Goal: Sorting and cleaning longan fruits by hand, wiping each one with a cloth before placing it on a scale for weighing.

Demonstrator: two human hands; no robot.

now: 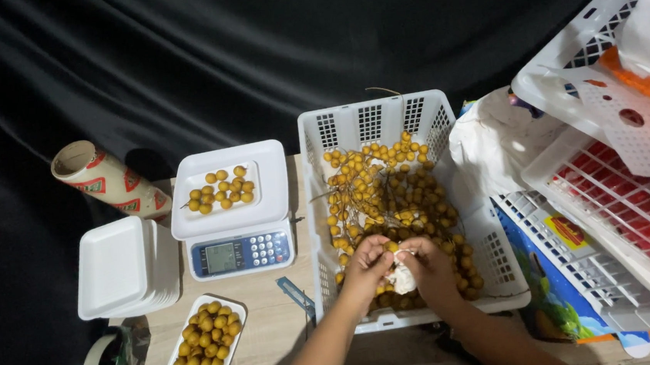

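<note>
While both hands meet over the white basket (325, 206) of small yellow fruit (388, 193), the left hand (366, 263) pinches one fruit at about nine o'clock of the right hand (431, 268), whose fingers close on a white cloth (404, 278), with the scale (235, 213) at the basket's nine o'clock.

small fruit packing or vending station, likely a market stall or home-run shop. evidence: digital weighing scale (232, 213) at 9 o'clock of centre, carrying a foam tray of small yellow fruits (219, 188); stack of empty white foam trays (119, 268) at 8 o'clock; filled tray (203, 356) at 7 o'clock; white slatted crate (327, 205) of fruit on stems at centre; more crates (611, 183) at 3 o'clock; black cloth backdrop (214, 52) at 12 o'clock.
</note>
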